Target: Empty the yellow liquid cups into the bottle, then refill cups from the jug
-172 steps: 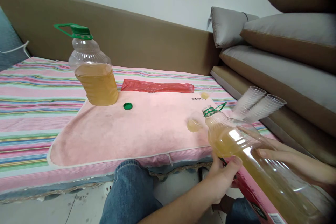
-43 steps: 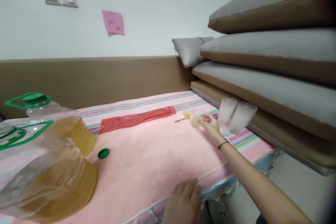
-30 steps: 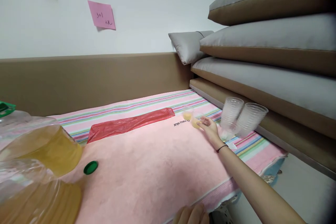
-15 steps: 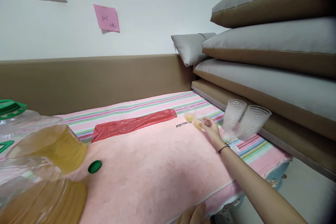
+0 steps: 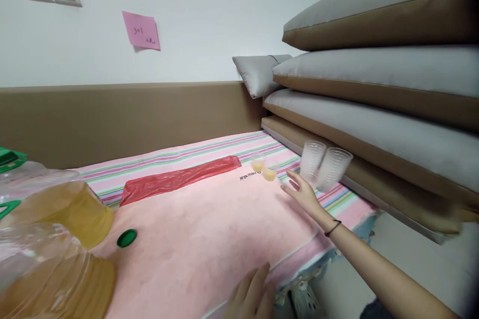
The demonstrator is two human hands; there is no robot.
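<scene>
My right hand (image 5: 302, 193) hovers above the pink cloth with thumb and fingers apart, holding nothing. Just to its left stand two clear plastic cups with a little yellow liquid, the nearer cup (image 5: 269, 174) and the farther cup (image 5: 258, 164). On the hand's other side are two stacks of clear cups, the left stack (image 5: 312, 159) and the right stack (image 5: 334, 168). At the bottom edge my left hand (image 5: 250, 295) is partly in view and somewhat blurred, its fingers extended over the cloth near the front edge, with no object seen in it.
Large clear jugs of yellow liquid, a rear jug (image 5: 80, 212) and a front jug (image 5: 71, 289), stand at the left. A green cap (image 5: 127, 238) and red plastic bag (image 5: 179, 178) lie on the bed. Stacked cushions (image 5: 374, 114) rise at the right.
My right hand has let go of the nearer cup and drawn back from it toward the stacks. My left hand has come further into view. The camera view has shifted slightly right.
</scene>
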